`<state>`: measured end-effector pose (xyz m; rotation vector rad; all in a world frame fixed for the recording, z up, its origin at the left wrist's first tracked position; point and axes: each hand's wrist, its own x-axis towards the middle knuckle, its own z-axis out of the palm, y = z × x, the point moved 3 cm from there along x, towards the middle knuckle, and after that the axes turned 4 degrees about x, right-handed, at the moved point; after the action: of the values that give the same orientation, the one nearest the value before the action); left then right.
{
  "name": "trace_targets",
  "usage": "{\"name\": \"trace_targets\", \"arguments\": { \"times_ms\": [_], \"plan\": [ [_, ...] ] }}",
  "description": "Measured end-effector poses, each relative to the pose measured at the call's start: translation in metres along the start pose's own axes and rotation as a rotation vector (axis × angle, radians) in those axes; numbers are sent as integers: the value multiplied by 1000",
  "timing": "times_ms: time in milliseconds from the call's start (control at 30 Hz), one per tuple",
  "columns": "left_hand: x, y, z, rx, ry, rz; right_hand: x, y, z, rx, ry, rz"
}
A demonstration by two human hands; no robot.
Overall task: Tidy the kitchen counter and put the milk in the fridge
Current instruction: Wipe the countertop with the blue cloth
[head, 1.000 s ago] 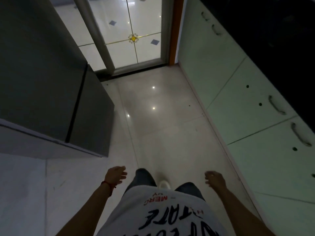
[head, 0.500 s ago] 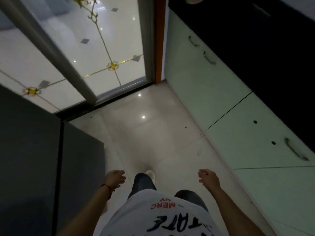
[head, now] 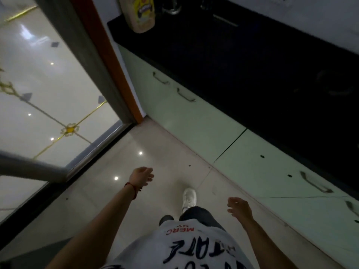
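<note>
The dark kitchen counter (head: pixel 242 61) runs along the right, above pale green cabinet doors (head: pixel 194 121). At its far end stands a plastic jar with a yellow label (head: pixel 139 14). No milk shows in the view. My left hand (head: pixel 140 176) hangs over the floor, empty, fingers loosely apart. My right hand (head: pixel 240 208) is lower right, also empty with its fingers spread, a short way from the cabinet fronts. Only a dark corner of the fridge (head: pixel 37 253) shows at the bottom left.
A glass sliding door (head: pixel 58 105) with a grey frame and an orange post (head: pixel 108 61) closes the far end. Glossy tiled floor (head: pixel 155 152) lies between door and cabinets. A metal item (head: pixel 172 7) and a dim ring shape (head: pixel 336 84) sit on the counter. My white shoe (head: pixel 189 198) steps forward.
The view has swung right and forward: the fridge has slid almost out of sight, and the counter top with its jar has come into view. Both hands stay empty.
</note>
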<state>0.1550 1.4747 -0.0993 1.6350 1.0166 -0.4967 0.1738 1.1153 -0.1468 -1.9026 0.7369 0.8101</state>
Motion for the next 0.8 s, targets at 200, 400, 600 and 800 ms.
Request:
{"name": "trace_targets", "arguments": {
  "times_ms": [200,400,600,800],
  "plan": [
    [41,62,14,113,-27,-11,40,-128,-16,55,12,-104],
    [74,152,15,287,-61,181,45,-259,-20,286,0,-343],
    [128,289,5,564,61,681,86,-361,-36,391,176,-485],
    [168,418,13,637,-42,952,131,-449,-57,449,373,-424]
  ]
}}
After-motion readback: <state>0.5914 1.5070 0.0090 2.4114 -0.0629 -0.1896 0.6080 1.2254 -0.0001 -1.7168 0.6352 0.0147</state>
